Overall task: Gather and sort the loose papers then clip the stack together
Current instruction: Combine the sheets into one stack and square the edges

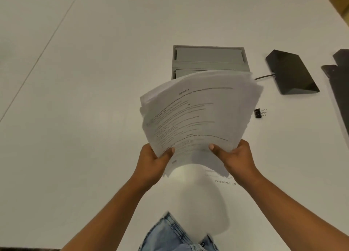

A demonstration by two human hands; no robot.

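Observation:
A thick stack of printed white papers (198, 114) is lifted off the table, tilted away from me, its sheets uneven at the edges. My left hand (153, 162) grips its lower left corner, thumb on top. My right hand (236, 156) grips the lower right corner the same way. One more printed sheet (224, 182) lies flat on the white table under the stack, mostly hidden. A small black binder clip (258, 113) with wire handles rests on the table to the right of the stack.
A grey cable hatch (209, 59) is set into the white table (85, 99) behind the stack. A black wedge-shaped device (290, 73) with a cable sits at the right, another dark object (340, 84) at the right edge. A table seam runs diagonally at left.

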